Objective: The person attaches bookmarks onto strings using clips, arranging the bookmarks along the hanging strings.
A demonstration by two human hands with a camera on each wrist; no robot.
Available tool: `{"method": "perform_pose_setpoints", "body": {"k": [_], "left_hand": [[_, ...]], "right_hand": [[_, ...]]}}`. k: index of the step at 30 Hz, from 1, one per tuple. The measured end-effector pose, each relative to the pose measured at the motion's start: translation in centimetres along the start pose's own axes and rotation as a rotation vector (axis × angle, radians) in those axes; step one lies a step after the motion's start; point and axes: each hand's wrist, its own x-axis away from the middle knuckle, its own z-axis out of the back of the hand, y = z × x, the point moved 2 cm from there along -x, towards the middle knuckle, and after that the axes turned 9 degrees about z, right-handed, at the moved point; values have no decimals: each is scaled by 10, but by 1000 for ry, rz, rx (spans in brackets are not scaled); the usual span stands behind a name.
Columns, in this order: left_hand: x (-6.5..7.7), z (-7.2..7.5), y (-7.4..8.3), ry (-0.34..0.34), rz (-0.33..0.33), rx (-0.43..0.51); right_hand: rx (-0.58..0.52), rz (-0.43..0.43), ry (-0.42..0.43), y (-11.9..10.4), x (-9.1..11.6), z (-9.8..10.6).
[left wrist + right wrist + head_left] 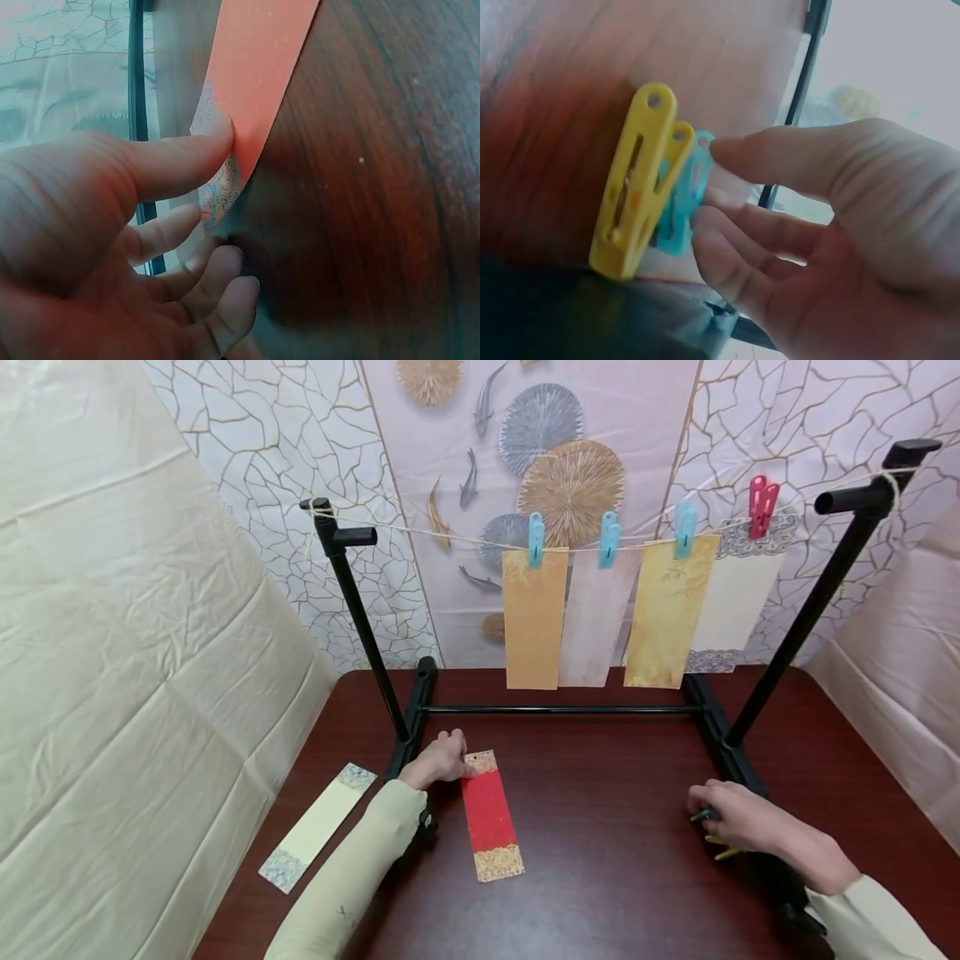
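A red paper card (490, 812) with gold patterned ends lies near the middle of the table. My left hand (441, 758) pinches its far end, the thumb on top of the patterned strip (226, 184) and the fingers at the underside. On the right, my right hand (738, 814) has its thumb and curled fingertips at a blue clothespin (681, 202), holding it by the end and side. A yellow clothespin (634, 187) lies right beside the blue one, outside the fingers.
A cream card (318, 827) with blue patterned ends lies left of my left forearm. Behind, a black stand (558, 710) carries a string with several hanging cards, among them an orange one (534, 627), held by blue clothespins (610, 539) and a red one (762, 507).
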Motion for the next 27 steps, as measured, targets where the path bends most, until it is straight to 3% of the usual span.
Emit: {"method": "perform_pose_setpoints", "body": {"k": [10,16,23,27], "left_hand": [[-1,-2,-4,-29,-68,181],[-2,-1,-1,-41,-123,226],[4,8,6,-50,-220,272],[8,14,9,-50,-247,280]], "right_hand": [[-32,17,-41,-1,1,1],[-19,22,-48,0,1,0],[-51,-31,-95,-1,-4,-2],[58,-23,-100,-7,-7,-5]]}}
